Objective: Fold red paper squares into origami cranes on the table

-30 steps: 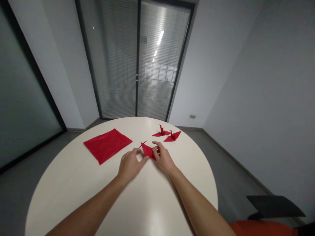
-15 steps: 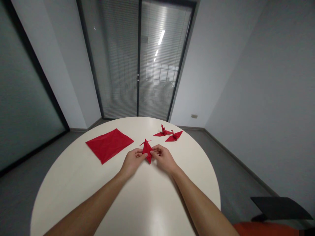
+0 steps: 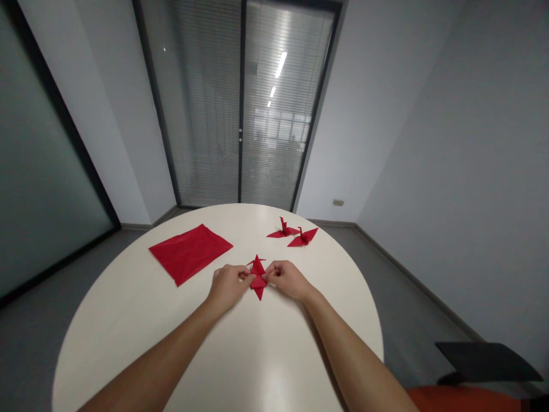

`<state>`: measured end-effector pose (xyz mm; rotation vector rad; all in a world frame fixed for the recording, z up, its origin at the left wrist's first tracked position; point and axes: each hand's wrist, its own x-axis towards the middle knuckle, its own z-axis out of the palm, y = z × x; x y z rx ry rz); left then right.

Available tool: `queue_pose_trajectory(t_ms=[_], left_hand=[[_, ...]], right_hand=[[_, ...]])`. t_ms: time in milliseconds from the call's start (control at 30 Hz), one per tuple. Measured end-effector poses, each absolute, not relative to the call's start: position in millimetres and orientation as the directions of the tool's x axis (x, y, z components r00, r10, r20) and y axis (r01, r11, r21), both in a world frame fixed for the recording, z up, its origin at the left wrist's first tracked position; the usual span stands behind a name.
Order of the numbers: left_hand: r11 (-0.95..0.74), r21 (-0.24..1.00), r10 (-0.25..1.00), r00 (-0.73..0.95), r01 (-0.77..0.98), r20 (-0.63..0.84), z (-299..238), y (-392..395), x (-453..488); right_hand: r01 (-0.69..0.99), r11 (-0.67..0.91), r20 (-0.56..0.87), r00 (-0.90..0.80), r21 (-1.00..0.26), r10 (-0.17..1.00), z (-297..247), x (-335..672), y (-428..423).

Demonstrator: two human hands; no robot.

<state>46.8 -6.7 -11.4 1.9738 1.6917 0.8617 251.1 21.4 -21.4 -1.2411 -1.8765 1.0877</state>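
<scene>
Just below the middle of the frame, the red origami crane (image 3: pixel 258 281) has been turned and opened. A second ago it lay tilted, one point aimed at the upper left and its body partly under the fingers; half a second ago it stood as a narrow kite, point up. Now it sits slightly lower in the frame, with one wing pointing up, the other down toward the bottom edge, and a wider band between them. The left hand (image 3: pixel 228 286), its thumb and fingers earlier spread, has drawn them together at the crane's left side. The right hand (image 3: pixel 292 280) has brought in its raised index finger and pinches the right side.
</scene>
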Motion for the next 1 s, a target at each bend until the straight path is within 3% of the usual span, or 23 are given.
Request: queue_pose_trajectory(t_ms=[100, 200, 400, 633, 833, 1000], left_hand=[[-0.235, 0.568, 0.963, 0.108, 0.789, 0.248, -12, -7, 47], [-0.237, 0.555, 0.964, 0.121, 0.798, 0.237, -13, -7, 46], [-0.361, 0.539, 0.928, 0.235, 0.761, 0.291, -13, -8, 44], [-0.507, 0.364, 0.857, 0.409, 0.781, 0.314, -8, -12, 44], [-0.564, 0.201, 0.814, 0.498, 0.801, 0.299, -4, -14, 48], [-0.623, 0.175, 0.773, 0.568, 0.762, 0.282, -5, -13, 45]], right_hand=[[0.504, 0.291, 0.115, -0.350, -0.813, 0.930, -21, 252, 21], [0.559, 0.343, 0.157, -0.353, -0.755, 0.922, -21, 252, 20], [0.530, 0.406, 0.201, -0.402, -0.745, 0.893, -23, 253, 21], [0.506, 0.489, 0.225, -0.495, -0.710, 0.839, -12, 257, 17], [0.565, 0.588, 0.272, -0.546, -0.579, 0.793, -8, 261, 17], [0.597, 0.632, 0.291, -0.571, -0.494, 0.768, -11, 264, 21]])
